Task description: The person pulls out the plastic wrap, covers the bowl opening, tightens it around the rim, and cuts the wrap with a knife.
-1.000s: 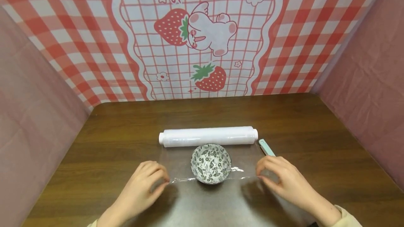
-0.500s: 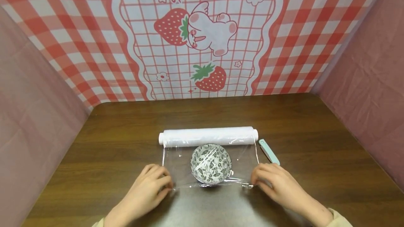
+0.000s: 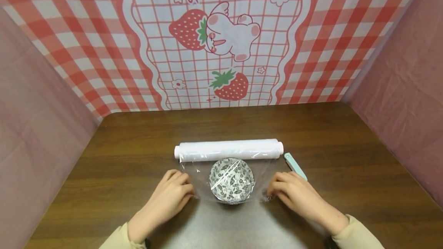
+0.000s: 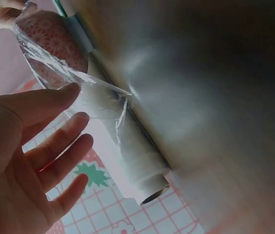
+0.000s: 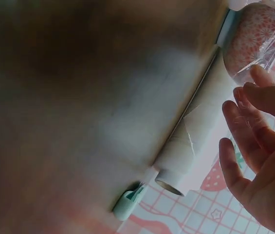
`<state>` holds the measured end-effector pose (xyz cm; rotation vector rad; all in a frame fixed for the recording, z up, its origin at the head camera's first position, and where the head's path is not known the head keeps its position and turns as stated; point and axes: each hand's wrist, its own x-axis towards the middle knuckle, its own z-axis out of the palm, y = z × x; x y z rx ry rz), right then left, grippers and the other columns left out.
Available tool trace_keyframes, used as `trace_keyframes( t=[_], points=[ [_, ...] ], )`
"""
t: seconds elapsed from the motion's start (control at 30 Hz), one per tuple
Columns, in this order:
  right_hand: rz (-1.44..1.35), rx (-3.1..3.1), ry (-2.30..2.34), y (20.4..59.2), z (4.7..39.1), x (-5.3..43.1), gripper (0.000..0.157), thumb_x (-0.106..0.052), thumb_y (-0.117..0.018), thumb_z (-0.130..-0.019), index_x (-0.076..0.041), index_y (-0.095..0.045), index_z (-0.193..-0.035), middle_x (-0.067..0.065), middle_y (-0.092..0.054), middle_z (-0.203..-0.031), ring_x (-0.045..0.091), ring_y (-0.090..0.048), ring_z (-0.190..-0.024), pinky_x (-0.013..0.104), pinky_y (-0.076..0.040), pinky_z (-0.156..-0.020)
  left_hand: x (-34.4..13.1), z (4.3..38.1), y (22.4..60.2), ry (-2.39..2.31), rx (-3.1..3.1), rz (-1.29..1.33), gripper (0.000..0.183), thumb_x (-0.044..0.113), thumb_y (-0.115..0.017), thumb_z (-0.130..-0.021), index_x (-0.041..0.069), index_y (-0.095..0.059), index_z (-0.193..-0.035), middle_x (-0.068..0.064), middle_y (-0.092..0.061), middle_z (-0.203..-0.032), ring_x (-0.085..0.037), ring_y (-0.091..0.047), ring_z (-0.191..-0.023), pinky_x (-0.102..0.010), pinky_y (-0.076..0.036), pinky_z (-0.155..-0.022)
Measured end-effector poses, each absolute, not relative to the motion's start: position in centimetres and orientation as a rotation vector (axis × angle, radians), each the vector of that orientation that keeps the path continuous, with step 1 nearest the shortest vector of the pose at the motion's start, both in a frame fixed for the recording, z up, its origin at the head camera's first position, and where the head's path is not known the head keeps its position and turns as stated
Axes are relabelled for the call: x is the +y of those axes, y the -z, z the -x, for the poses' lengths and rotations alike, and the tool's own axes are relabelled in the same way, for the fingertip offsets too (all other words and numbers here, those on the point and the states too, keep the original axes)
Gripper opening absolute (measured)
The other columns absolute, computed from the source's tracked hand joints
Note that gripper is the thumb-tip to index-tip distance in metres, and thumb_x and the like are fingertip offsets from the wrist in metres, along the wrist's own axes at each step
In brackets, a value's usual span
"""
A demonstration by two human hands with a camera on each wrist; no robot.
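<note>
A small bowl (image 3: 232,180) with a dark leaf pattern inside stands upright on the table. Clear plastic wrap (image 3: 204,180) stretches over it from a white roll (image 3: 228,150) lying just behind. My left hand (image 3: 173,190) pinches the wrap's near left corner between thumb and fingertip; in the left wrist view the film runs creased from the thumb (image 4: 71,92) towards the bowl (image 4: 54,46), whose outside has reddish flowers. On the other side my right hand (image 3: 294,192) pinches the near right corner. Both hands are low beside the bowl, and the film droops slightly around its near rim.
A slim mint-green cutter (image 3: 295,166) lies right of the roll, just behind my right hand. The brown wooden table (image 3: 138,133) ends at a strawberry-print cloth (image 3: 221,49) at the back, with pink cloth (image 3: 398,68) at the sides.
Both hands have moved inward towards the bowl with the wrap's corners, after drawing it slightly nearer the body. The film now lies over the bowl, with glare across it. Bowl and cutter have stayed put.
</note>
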<state>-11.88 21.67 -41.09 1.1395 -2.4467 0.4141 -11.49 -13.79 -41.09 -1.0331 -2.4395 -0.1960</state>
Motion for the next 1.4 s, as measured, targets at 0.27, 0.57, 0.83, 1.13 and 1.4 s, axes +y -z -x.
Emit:
trace_keyframes(
  t=[0.27,0.57,0.83,1.13,1.4],
  points=[
    [-1.088,-2.456,-0.305,40.8,12.7,20.6,0.019,-0.01,-0.069,-0.069,-0.022,-0.071,-0.083,-0.012,-0.056,-0.082,0.009,-0.054,-0.077,0.028,-0.042,-0.071,-12.6,12.0,40.8,0.247,-2.568,0.837,0.008,0.019,-0.076,-0.066,0.022,-0.068,-0.067,0.011,-0.056,-0.068,-0.01,-0.053,-0.067,-0.028,-0.041,-0.071],
    [-0.95,-2.607,-0.442,40.2,11.9,18.9,0.025,-0.011,-0.07,-0.073,-0.013,-0.069,-0.097,-0.007,-0.063,-0.093,0.01,-0.06,-0.083,0.03,-0.049,-0.074,-10.6,11.2,40.2,0.608,-2.755,0.532,0.009,0.012,-0.072,-0.073,0.013,-0.071,-0.081,0.002,-0.068,-0.081,-0.015,-0.065,-0.074,-0.032,-0.05,-0.065],
    [-0.774,-2.84,-0.952,40.3,10.3,18.0,0.035,-0.008,-0.063,-0.082,-0.002,-0.057,-0.116,0.009,-0.064,-0.11,0.023,-0.063,-0.094,0.037,-0.049,-0.083,-10.0,10.6,40.7,1.64,-2.814,0.501,0.038,0.009,-0.062,-0.083,-0.007,-0.054,-0.117,-0.021,-0.063,-0.107,-0.029,-0.063,-0.096,-0.036,-0.049,-0.084],
    [-0.454,-2.681,-1.973,40.5,9.5,16.7,0.041,0.007,-0.044,-0.087,0.02,-0.034,-0.125,0.037,-0.046,-0.122,0.042,-0.049,-0.113,0.032,-0.045,-0.091,-9.3,9.2,40.8,2.606,-2.419,0.178,0.058,0.012,-0.05,-0.089,-0.016,-0.025,-0.134,-0.031,-0.034,-0.137,-0.035,-0.04,-0.125,-0.038,-0.034,-0.102],
    [-0.001,-2.407,-2.458,40.2,8.6,15.3,0.056,0.01,-0.041,-0.085,0.013,-0.017,-0.135,0.037,-0.028,-0.136,0.043,-0.034,-0.126,0.034,-0.038,-0.098,-9.0,8.8,40.8,2.752,-2.281,0.072,0.062,0.015,-0.049,-0.089,-0.015,-0.021,-0.136,-0.029,-0.023,-0.143,-0.02,-0.046,-0.117,-0.033,-0.039,-0.099]
  ],
)
